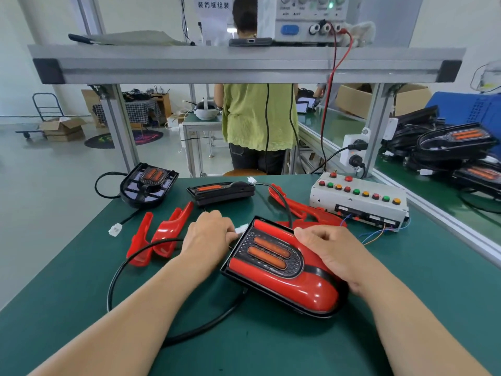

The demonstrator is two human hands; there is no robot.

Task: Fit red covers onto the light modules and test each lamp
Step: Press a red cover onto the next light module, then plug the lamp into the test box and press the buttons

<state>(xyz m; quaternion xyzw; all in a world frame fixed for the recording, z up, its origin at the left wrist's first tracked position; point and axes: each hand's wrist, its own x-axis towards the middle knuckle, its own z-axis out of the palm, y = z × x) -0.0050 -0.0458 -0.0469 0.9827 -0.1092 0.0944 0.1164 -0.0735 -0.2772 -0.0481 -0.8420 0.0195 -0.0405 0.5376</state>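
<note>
By the left hand [208, 236] the plug [241, 228] is being pinched; by the right hand [329, 252] the lamp [282, 272], probably light, stiff and slippery, is being gripped edgewise.

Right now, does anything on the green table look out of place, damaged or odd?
Two things. The uncovered light module at the far left corner seems to hang partly over the table edge, its cable looping off the side. Thin loose wires trail out of the test box onto the mat.
</note>
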